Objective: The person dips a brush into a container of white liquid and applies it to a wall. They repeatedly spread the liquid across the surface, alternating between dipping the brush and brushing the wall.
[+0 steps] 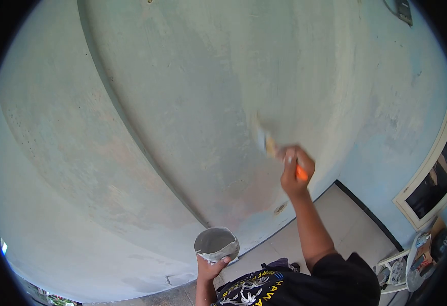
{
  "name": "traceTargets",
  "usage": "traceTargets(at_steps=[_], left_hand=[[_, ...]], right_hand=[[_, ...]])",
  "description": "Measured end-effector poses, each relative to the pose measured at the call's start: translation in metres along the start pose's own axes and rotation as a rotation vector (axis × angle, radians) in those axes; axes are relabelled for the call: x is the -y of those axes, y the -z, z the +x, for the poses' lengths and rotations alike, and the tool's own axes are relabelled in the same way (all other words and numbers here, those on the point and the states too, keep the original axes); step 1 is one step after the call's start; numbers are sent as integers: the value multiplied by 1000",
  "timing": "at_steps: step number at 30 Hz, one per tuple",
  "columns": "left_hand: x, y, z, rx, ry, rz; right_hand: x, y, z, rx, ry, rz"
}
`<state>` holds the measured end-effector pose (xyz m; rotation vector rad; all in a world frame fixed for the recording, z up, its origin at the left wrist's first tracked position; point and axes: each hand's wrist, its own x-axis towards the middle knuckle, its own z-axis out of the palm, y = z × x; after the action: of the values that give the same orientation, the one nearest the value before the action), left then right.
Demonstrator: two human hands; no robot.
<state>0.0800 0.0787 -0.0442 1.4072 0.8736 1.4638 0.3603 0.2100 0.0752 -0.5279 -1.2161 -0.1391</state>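
gripping one orange-handled brush (269, 145), the right hand (296, 172) closed around it, blurred bristles against the rough, patchy wall (182, 102). the left hand (209, 266) cupped one round bowl (216, 244) of smooth grey paste from below.

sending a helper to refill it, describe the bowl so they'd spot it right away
Start at the big pale green wall and drop to its bottom edge by the tiled floor. There the left hand holds up a small round bowl. It is grey with grey paste inside, unlike the orange-handled brush in the right hand.
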Motion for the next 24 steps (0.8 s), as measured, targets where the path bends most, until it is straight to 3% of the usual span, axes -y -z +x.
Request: traceTargets(at_steps=[2,3,4,6,7,11,14,15,16,18,20,24], left_hand=[[1,-1,-1,-10,12,-35],[2,0,-1,-3,12,-29],[3,2,-1,-2,19,-28],[6,7,-4,11,47,-8],[6,7,-3,14,52,-9],[5,8,-3,13,25,-2],[4,6,-4,-10,-1,15],[3,3,-1,-29,-18,17],[3,0,2,-24,-42,9],[2,-2,0,-57,-79,24],[5,-5,-3,-95,-84,26],[15,-6,-7,-186,-112,66]], right_hand=[[2,12,-67,110,-295,-38],[-6,14,-91,183,-327,5],[-13,15,-94,183,-333,2],[-22,17,-94,189,-591,26],[-22,17,-73,166,-681,93],[-31,-9,26,249,-661,388],[-5,-42,116,218,-430,458],[6,-45,151,204,-117,508],[27,-45,185,92,88,381],[40,-44,259,-55,546,405],[49,-45,310,-140,648,597],[16,-46,273,-132,639,527]])
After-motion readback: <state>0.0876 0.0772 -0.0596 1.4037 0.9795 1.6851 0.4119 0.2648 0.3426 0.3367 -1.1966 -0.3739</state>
